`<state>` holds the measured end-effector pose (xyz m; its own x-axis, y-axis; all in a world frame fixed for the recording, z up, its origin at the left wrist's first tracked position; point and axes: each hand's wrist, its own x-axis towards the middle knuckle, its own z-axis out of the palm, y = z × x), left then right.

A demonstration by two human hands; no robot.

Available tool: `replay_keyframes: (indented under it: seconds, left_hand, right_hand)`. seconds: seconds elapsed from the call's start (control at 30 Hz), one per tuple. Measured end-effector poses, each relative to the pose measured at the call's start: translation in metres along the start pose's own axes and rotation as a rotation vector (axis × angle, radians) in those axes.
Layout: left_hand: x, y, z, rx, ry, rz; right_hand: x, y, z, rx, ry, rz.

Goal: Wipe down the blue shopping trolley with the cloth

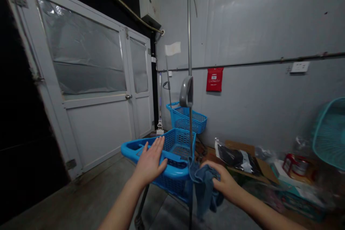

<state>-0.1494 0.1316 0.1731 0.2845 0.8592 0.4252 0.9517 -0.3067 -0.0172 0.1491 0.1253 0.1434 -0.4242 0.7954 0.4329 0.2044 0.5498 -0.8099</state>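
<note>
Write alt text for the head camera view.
The left hand lies open on the rim of a blue basket cart, while the right hand grips a blue cloth beside a metal pole. A second blue basket and white doors stand behind.

- We see a grey concrete floor (88, 194) carrying everything here.
- A cart (172, 181) with 2 blue baskets stands on it, mid-room.
- Flattened cardboard (260, 167) lies by the right wall.
- A mop (160, 127) stands in the far corner.
</note>
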Motion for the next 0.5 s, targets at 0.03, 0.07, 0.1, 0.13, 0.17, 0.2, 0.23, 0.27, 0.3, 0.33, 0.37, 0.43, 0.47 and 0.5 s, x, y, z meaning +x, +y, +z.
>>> replay_keyframes:
  seconds: [0.03,0.07,0.1,0.13,0.17,0.2,0.23,0.27,0.3,0.33,0.37,0.43,0.47,0.5]
  left_hand:
    - [-0.003,-0.007,-0.002,0.001,0.002,-0.005]
    - [-0.006,-0.012,-0.003,-0.004,0.008,-0.016]
    - [-0.008,-0.014,-0.004,-0.015,0.019,-0.032]
    - [-0.010,-0.014,-0.005,-0.033,0.034,-0.052]
    - [-0.011,-0.012,-0.005,-0.060,0.050,-0.074]
    - [-0.011,-0.006,-0.006,-0.091,0.065,-0.096]
    - [-0.011,0.001,-0.006,-0.123,0.078,-0.116]
    - [-0.010,0.009,-0.006,-0.150,0.087,-0.135]
    - [-0.009,0.018,-0.006,-0.168,0.093,-0.155]
    - [-0.007,0.027,-0.006,-0.176,0.098,-0.178]
    - [-0.006,0.035,-0.005,-0.173,0.099,-0.202]
    - [-0.007,0.046,-0.003,-0.146,0.100,-0.257]
    - [-0.008,0.048,-0.002,-0.122,0.106,-0.284]
    - [-0.010,0.049,-0.001,-0.092,0.117,-0.307]
  right_hand:
    - [0.002,0.002,-0.001,0.033,0.076,0.048]
    - [0.006,0.004,-0.002,0.064,0.190,0.096]
    - [0.013,0.005,-0.003,0.092,0.318,0.137]
    - [0.023,0.006,-0.003,0.117,0.425,0.161]
    - [0.033,0.006,0.000,0.135,0.495,0.159]
    - [0.045,0.005,0.005,0.141,0.520,0.125]
    - [0.055,0.004,0.012,0.137,0.498,0.066]
    - [0.065,0.002,0.023,0.121,0.443,-0.005]
    - [0.072,0.002,0.036,0.098,0.365,-0.071]
    - [0.078,0.004,0.050,0.074,0.274,-0.125]
    - [0.082,0.007,0.065,0.054,0.179,-0.162]
    - [0.087,0.018,0.088,0.019,0.016,-0.199]
    - [0.089,0.025,0.096,-0.016,-0.048,-0.206]
    - [0.093,0.032,0.100,-0.064,-0.106,-0.203]
